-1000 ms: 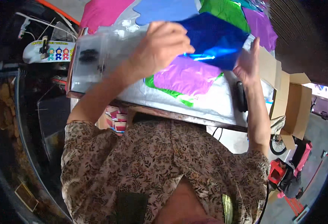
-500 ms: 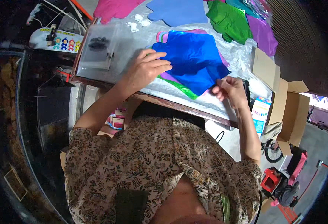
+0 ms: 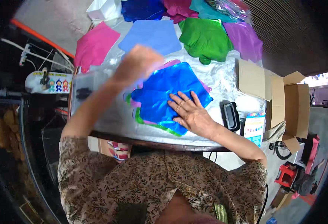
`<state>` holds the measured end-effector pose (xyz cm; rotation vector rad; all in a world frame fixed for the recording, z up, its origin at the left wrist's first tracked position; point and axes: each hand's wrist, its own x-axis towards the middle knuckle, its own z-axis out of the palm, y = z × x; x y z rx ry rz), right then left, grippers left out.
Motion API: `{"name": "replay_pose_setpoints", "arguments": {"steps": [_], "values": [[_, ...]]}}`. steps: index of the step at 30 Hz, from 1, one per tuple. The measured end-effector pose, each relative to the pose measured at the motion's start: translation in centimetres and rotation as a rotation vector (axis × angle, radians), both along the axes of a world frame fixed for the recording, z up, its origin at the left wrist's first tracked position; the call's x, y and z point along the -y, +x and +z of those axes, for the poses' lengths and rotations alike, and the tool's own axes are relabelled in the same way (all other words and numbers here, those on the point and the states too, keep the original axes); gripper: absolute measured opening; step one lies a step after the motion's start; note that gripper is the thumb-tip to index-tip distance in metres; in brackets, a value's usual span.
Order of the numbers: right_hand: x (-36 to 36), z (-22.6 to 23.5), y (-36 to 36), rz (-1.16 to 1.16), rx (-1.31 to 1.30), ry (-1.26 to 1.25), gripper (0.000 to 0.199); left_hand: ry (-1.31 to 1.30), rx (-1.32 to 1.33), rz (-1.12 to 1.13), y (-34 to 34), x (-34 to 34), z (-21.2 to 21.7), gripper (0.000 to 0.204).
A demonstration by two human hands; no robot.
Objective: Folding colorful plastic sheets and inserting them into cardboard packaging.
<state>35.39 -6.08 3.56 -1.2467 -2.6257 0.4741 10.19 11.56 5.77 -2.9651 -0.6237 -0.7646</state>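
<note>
A flat, shiny blue foil balloon [image 3: 158,87] tops a loose stack on the table, with green, purple and pink edges of others showing beneath it. My right hand [image 3: 192,114] lies palm down on its right part, fingers spread. My left hand [image 3: 143,61] is smeared by motion above the stack's upper left side, so its fingers cannot be made out. Beyond it lies a light blue balloon [image 3: 156,35], with a pink one [image 3: 96,46] to the left. To the right are a green balloon [image 3: 205,39] and a purple one [image 3: 242,41].
A clear plastic case [image 3: 84,87] sits at the table's left edge. On the right are a black tray [image 3: 231,115], a white and blue printed pack [image 3: 254,128] and an open cardboard box [image 3: 298,108]. A white box [image 3: 106,9] stands at the far left.
My right hand has let go of the blue balloon's lower right corner and now rests flat on it. My left hand has lifted off and moved up. The view has shifted, showing more of the far table.
</note>
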Motion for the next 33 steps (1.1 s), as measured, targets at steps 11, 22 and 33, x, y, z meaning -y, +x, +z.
{"name": "replay_pose_setpoints", "arguments": {"steps": [11, 22, 33], "values": [[-5.7, 5.8, 5.1, 0.001, 0.057, 0.037, 0.06, 0.197, -0.174, 0.289, 14.5, -26.1, -5.4, 0.021], [-17.5, 4.0, 9.1, -0.085, -0.057, 0.081, 0.052, 0.148, -0.053, 0.407, 13.5, -28.1, -6.9, 0.019], [-25.0, -0.4, 9.8, -0.154, -0.182, 0.194, 0.042, 0.069, -0.017, 0.48, 13.6, -29.6, -7.5, 0.018]]}}
